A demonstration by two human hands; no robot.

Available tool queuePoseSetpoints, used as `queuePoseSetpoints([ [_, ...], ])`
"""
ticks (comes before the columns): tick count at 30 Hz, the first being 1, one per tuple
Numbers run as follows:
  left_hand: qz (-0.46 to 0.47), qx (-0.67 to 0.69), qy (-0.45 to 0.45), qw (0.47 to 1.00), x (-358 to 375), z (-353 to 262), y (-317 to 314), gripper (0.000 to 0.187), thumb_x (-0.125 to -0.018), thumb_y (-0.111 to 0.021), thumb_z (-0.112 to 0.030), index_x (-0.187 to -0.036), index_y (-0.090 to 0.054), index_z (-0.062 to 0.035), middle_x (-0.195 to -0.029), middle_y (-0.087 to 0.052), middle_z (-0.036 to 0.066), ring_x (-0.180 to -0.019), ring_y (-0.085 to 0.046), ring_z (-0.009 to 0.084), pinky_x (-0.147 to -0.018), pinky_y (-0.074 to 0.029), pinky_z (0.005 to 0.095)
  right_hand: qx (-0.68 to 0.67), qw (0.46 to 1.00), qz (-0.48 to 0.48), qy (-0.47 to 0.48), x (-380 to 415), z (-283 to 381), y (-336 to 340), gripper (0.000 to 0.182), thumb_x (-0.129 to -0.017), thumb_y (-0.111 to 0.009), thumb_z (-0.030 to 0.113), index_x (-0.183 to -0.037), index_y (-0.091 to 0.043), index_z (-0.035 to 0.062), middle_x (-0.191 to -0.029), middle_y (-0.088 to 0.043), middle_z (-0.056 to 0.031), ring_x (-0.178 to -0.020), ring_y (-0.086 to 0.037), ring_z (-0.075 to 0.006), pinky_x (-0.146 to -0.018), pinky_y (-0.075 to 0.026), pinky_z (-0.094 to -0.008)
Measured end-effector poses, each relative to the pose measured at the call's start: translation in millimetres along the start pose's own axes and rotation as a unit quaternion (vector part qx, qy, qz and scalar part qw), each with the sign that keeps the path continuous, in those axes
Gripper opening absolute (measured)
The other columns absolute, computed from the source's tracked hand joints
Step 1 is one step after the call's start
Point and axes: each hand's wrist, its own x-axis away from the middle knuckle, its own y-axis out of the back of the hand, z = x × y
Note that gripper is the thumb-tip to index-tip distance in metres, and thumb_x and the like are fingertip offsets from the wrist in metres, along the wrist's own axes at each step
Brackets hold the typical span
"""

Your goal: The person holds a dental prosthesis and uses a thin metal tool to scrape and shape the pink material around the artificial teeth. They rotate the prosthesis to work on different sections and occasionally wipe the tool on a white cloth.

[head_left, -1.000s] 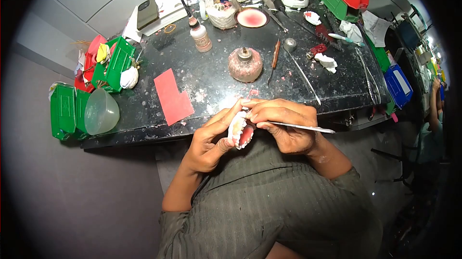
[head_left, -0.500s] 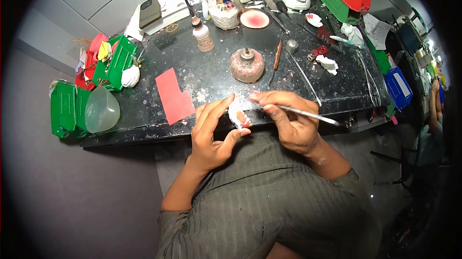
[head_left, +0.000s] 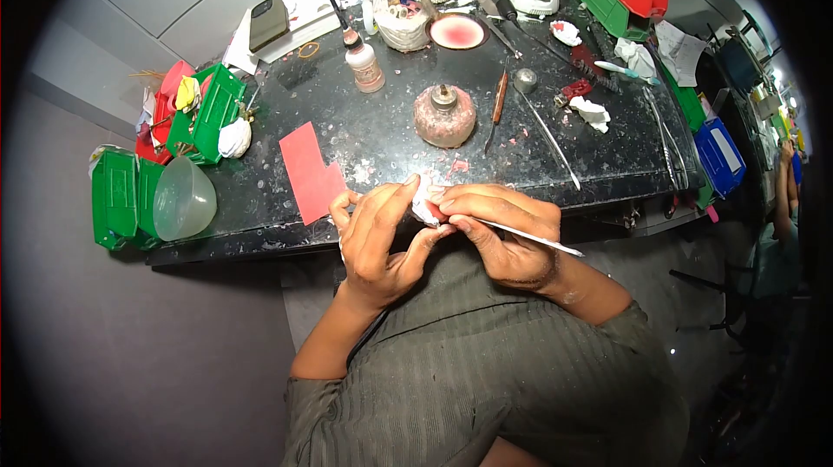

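My left hand is closed around the edge of a small white dental cast, above the table's front edge. Pink wax shows on the cast's right side, partly hidden by fingers. My right hand grips a slim metal carving tool, whose handle sticks out to the right. The tool's working end is hidden, and the right fingertips press against the cast. Just beyond the hands lie small pink wax scraps. A pink wax sheet with a cut-out corner lies left of my left hand.
A glass spirit lamp stands behind the hands. Right of it lie a brown-handled wax knife and a long ladle-like tool. A dropper bottle stands behind left; a clear bowl and green bins sit at left.
My right hand has moved left onto the cast, and its fingertips now touch it. The tool's handle end has swung down and left. The left hand's fingers have shifted slightly.
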Motion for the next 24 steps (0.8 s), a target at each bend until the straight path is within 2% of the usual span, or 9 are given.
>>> queuePoseSetpoints([
  [12, -0.018, -0.007, -0.009, 1.0, -1, -1, -2, 0.063, -0.077, -0.091, -0.028, -0.129, -0.068, -0.0007, -0.11, -0.075, 0.011, -0.096, -0.071, 0.0219, -0.092, -0.036, 0.0411, -0.036, 0.999, -0.023, -0.001, 1, -1, -2, 0.012, -0.095, -0.073, -0.002, -0.105, -0.074, -0.0083, -0.103, -0.077, -0.0187, -0.098, -0.077, -0.0306, -0.086, -0.061, -0.0366],
  [15, -0.012, 0.0, -0.007, 1.0, 0, 0, 0, 0.066, -0.076, -0.092, -0.028, -0.13, -0.068, 0.0002, -0.11, -0.075, 0.011, -0.095, -0.07, 0.0221, -0.091, -0.036, 0.0408, 0.006, 1.0, -0.004, 0.008, 0, 0, -1, 0.01, -0.095, -0.073, -0.002, -0.104, -0.074, -0.0078, -0.102, -0.078, -0.0183, -0.097, -0.077, -0.0298, -0.087, -0.061, -0.037],
  [17, 0.028, 0.052, 0.039, 0.997, -1, -3, 5, 0.069, -0.074, -0.094, -0.02, -0.132, -0.066, 0.0065, -0.111, -0.074, 0.014, -0.1, -0.069, 0.0244, -0.093, -0.045, 0.0379, -0.023, 1.0, 0.014, -0.012, 2, -3, 1, 0.01, -0.095, -0.074, -0.001, -0.103, -0.074, -0.0068, -0.102, -0.078, -0.0177, -0.097, -0.078, -0.0289, -0.087, -0.061, -0.0376],
  [18, 0.028, 0.053, 0.039, 0.997, -1, -2, 4, 0.069, -0.074, -0.094, -0.02, -0.132, -0.066, 0.0065, -0.111, -0.074, 0.014, -0.1, -0.069, 0.0244, -0.093, -0.045, 0.0379, -0.04, 0.999, -0.005, -0.027, 2, -4, 1, 0.011, -0.094, -0.075, 0.0, -0.103, -0.074, -0.0056, -0.102, -0.078, -0.0169, -0.096, -0.078, -0.0286, -0.086, -0.062, -0.0375],
  [20, 0.037, 0.165, 0.103, 0.98, 0, 0, 3, 0.071, -0.075, -0.095, -0.019, -0.134, -0.064, 0.0086, -0.11, -0.072, 0.014, -0.1, -0.067, 0.0231, -0.093, -0.049, 0.0355, -0.034, 0.999, -0.025, -0.025, -1, -10, 8, 0.012, -0.094, -0.076, 0.003, -0.104, -0.073, -0.0048, -0.102, -0.078, -0.0172, -0.096, -0.077, -0.0282, -0.088, -0.06, -0.0367],
  [22, 0.036, 0.157, 0.107, 0.981, 0, 1, 4, 0.071, -0.076, -0.095, -0.019, -0.134, -0.064, 0.0087, -0.111, -0.071, 0.015, -0.101, -0.067, 0.0227, -0.094, -0.05, 0.0351, -0.041, 0.998, -0.037, -0.003, -4, -16, 15, 0.011, -0.096, -0.076, 0.006, -0.1, -0.073, -0.0035, -0.104, -0.077, -0.016, -0.098, -0.076, -0.0276, -0.09, -0.059, -0.0369],
  [24, 0.036, 0.149, 0.11, 0.982, 1, 1, 4, 0.071, -0.076, -0.095, -0.019, -0.134, -0.064, 0.0088, -0.112, -0.071, 0.015, -0.102, -0.066, 0.0223, -0.094, -0.051, 0.0347, -0.098, 0.993, -0.052, -0.05, 5, -21, 16, 0.011, -0.099, -0.073, 0.008, -0.097, -0.074, -0.0025, -0.103, -0.076, -0.0143, -0.093, -0.076, -0.0233, -0.087, -0.06, -0.0358],
])
